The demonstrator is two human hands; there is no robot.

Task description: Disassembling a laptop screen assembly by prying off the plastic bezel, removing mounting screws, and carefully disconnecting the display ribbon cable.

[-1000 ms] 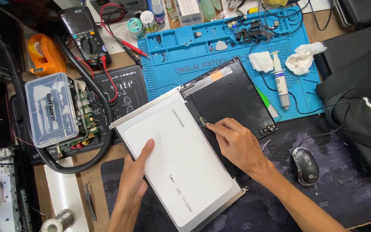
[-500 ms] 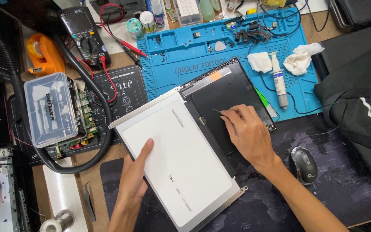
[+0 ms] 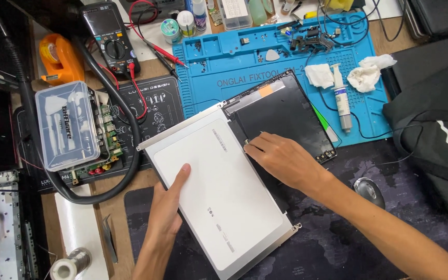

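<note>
head cam | looks steeply down from above | close over cluttered workbench (image 3: 130,181) | single view, none shared

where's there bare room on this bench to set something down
Free: the dark mat below the right hand, beside the mouse, and the wood strip left of the left hand. Crowded: the blue mat holds parts, wipes and a syringe; the far left is packed.

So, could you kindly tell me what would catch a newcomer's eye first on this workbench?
The large white rectangular display panel lies tilted at the centre, the left hand flat on its lower left part and the right hand at its right edge, over the black flat panel beside it. Behind them lies a bright blue silicone repair mat, with an orange tape dispenser at far left.
</note>
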